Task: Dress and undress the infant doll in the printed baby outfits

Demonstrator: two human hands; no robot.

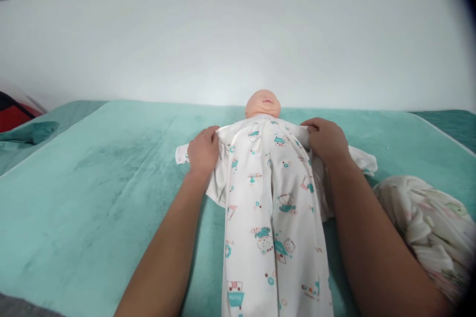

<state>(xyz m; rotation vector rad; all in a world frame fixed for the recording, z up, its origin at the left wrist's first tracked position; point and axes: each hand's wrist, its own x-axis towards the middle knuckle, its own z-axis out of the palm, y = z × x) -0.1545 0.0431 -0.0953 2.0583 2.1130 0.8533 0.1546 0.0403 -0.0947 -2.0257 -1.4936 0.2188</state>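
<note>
A baby doll [263, 104] lies on its back, its head showing at the far end. Spread over its body is a pair of white printed baby trousers [255, 203], the legs running toward me. My left hand [204, 150] pinches the left end of the trousers' top edge, and my right hand [327, 141] pinches the right end. The edge is stretched between them just below the doll's neck. Beneath lies a matching white baby top [217, 185], whose sleeves stick out past both hands. The doll's arms and legs are hidden.
A teal plush blanket [111, 183] covers the bed surface. At the right, near my forearm, lies a bunched pale patterned cloth [427, 223]. A white wall [230, 34] rises behind the bed. Something red and black [15, 114] shows at the far left edge.
</note>
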